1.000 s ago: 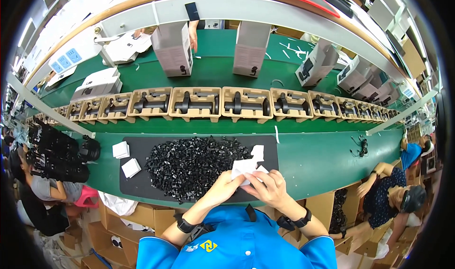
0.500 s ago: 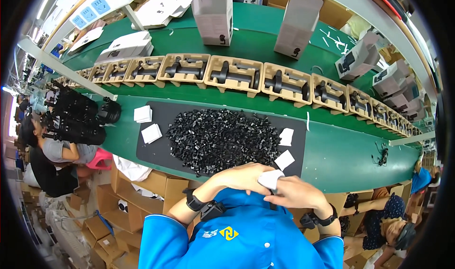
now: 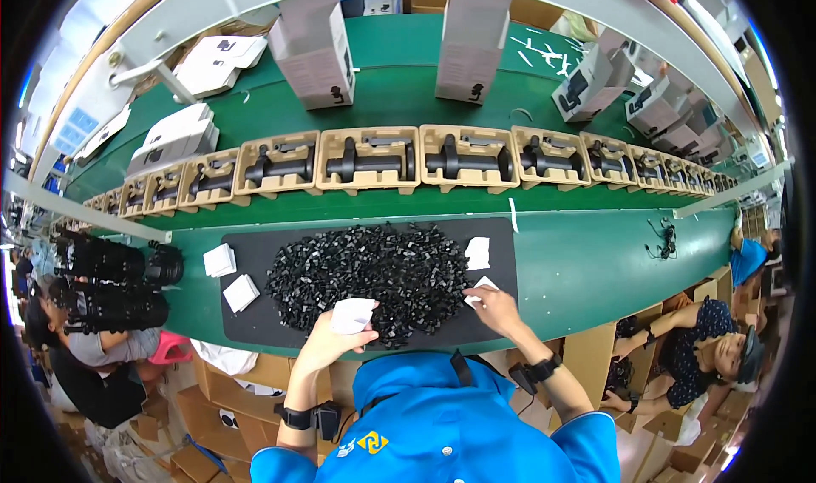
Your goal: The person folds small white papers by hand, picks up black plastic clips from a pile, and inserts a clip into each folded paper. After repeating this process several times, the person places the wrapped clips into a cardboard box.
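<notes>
Here, white sheet (image 3: 484,282), 1: right of the black pile (image 3: 374,270), just ahead of the right hand (image 3: 495,310), the nearer hand; long axis partly covered. Right fingertips touch it; whether they pinch, cannot tell. Left hand (image 3: 327,340): pinching 1 white packet (image 3: 352,315) over the pile's near side. Left of pile: 2 white stacks (image 3: 220,260). Behind pile: brown trays (image 3: 468,178).

Dark mat (image 3: 253,247) on green bench (image 3: 586,266)
</notes>
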`<action>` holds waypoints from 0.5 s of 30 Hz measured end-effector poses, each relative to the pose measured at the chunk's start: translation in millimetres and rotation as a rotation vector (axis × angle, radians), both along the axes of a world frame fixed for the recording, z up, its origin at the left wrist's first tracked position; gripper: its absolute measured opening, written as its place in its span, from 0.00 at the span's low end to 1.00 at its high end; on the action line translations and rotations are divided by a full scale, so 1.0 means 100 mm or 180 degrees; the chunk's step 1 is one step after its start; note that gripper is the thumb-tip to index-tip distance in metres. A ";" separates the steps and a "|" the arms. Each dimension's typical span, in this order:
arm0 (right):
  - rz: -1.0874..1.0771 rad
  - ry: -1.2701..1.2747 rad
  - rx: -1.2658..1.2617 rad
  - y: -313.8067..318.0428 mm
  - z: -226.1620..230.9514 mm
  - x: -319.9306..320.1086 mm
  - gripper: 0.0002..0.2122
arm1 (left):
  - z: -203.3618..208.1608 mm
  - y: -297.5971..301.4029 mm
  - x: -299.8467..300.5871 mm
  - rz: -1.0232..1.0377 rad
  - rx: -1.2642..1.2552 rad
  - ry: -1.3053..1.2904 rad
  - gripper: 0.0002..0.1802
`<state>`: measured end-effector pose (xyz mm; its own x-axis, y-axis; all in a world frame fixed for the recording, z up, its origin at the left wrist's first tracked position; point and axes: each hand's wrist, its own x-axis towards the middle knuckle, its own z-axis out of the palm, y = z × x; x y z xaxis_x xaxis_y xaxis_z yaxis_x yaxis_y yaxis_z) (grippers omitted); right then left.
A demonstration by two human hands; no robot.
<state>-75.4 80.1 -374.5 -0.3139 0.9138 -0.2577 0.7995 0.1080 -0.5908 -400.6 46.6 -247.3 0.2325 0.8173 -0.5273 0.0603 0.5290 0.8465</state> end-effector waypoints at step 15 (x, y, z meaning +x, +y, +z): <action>0.1324 -0.1192 0.1462 0.29 -0.52 -0.75 0.07 | -0.08 0.03 -0.01 0.0004 0.0227 -0.0038 0.27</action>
<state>-150.4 109.1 -426.2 -0.6250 0.7799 -0.0348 0.7782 0.6188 -0.1071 -401.9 50.1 -255.3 0.2374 0.8529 -0.4650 0.0495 0.4674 0.8826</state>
